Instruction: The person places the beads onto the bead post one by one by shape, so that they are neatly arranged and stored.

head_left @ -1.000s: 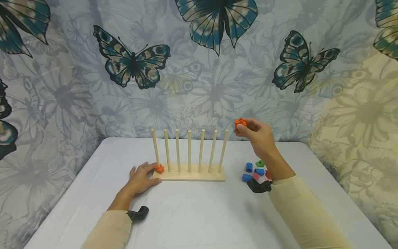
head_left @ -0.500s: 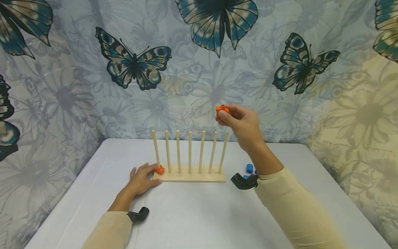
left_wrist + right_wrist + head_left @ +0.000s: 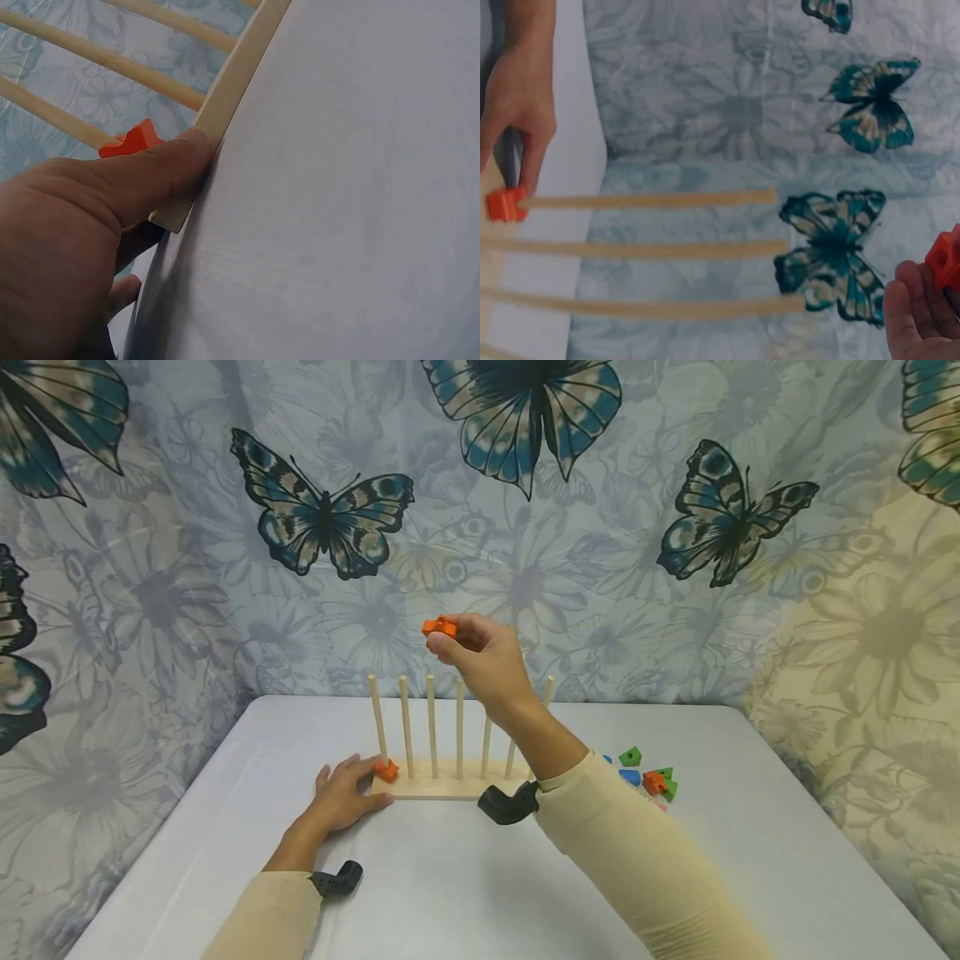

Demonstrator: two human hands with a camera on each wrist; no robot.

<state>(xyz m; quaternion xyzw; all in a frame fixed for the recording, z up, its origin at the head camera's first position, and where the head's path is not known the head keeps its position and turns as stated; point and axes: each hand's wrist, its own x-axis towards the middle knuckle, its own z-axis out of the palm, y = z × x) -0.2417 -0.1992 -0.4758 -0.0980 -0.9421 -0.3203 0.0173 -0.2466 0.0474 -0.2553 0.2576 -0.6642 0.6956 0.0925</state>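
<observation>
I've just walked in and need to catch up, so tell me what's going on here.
A person is working at a wooden peg rack. Their right hand pinches an orange block above the height of the pegs, while their left hand grips the rack's left end. A second orange block sits at the foot of the leftmost peg. Green, blue and orange loose blocks lie on the white table to the right, partly hidden by the right sleeve.

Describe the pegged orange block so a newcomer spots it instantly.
On the white table stands a wooden base with upright pegs. At the foot of its leftmost peg, beside the left hand, sits the orange block. Unlike the orange piece in the right hand or the loose orange one at right, it is on a peg.
</observation>
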